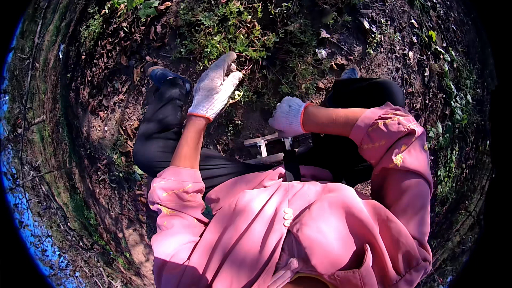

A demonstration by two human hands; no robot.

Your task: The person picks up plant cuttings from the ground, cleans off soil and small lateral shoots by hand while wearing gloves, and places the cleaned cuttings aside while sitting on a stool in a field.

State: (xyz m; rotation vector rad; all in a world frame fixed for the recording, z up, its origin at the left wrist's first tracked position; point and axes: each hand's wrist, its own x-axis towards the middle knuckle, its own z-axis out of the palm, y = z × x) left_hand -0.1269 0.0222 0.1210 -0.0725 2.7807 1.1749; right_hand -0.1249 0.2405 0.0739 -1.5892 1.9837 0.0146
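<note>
My left hand (216, 86), in a white knit glove with an orange cuff, is at the near edge of a patch of low green weeds (228, 24). Its thumb and forefinger stand apart beside thin reddish stems. A yellow-green stem (237, 97) curls out by the palm; whether the hidden fingers hold it is unclear. My right hand (289, 117), gloved alike, is curled into a fist just above a small wooden frame (262, 140) with pale metal-looking brackets. The inside of that fist is hidden, so I cannot tell if it holds something.
My bent knees in black trousers (160, 124) flank the weeds, with a blue shoe (166, 75) on the left and another (351, 72) on the right. Dry leaves (116, 60) litter the dark soil at left. Broad green leaves (148, 8) grow at upper left. Bare branches (30, 72) stand at far left.
</note>
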